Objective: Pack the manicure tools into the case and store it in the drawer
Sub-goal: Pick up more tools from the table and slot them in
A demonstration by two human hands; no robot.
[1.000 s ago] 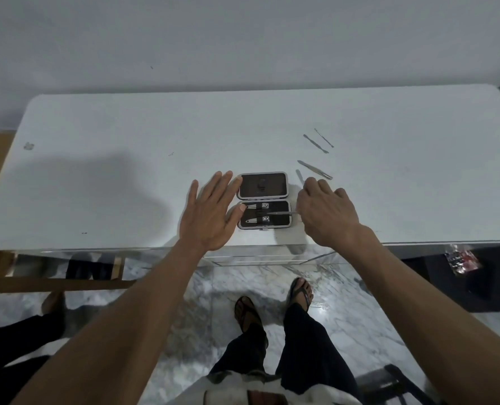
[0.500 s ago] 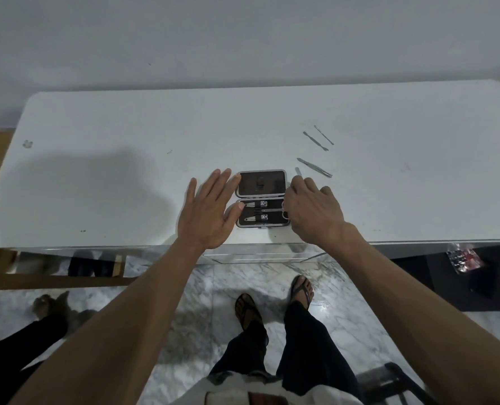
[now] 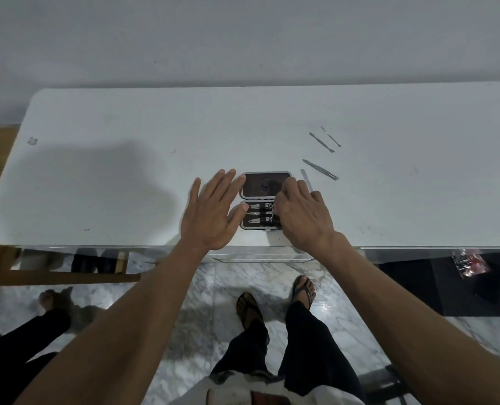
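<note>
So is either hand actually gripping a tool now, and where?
Left hand lies flat, holding nothing. Right hand presses the slim metal tool into the open black case; its fingers hide any grip.

Table top [image 3: 126, 176]: plain white, with scattered dark specks. Manicure case [image 3: 264, 185] at its front edge: black interior, grey rim. Loose tools right of the case, among them the tweezers [image 3: 320, 169]: silver-grey metal. Clippers [image 3: 259, 220] inside the case: silver. Floor [image 3: 213, 293] below the table: white marble with grey veining. Trousers [image 3: 310, 346]: black. Wall [image 3: 242, 39] behind the table: plain pale grey.
</note>
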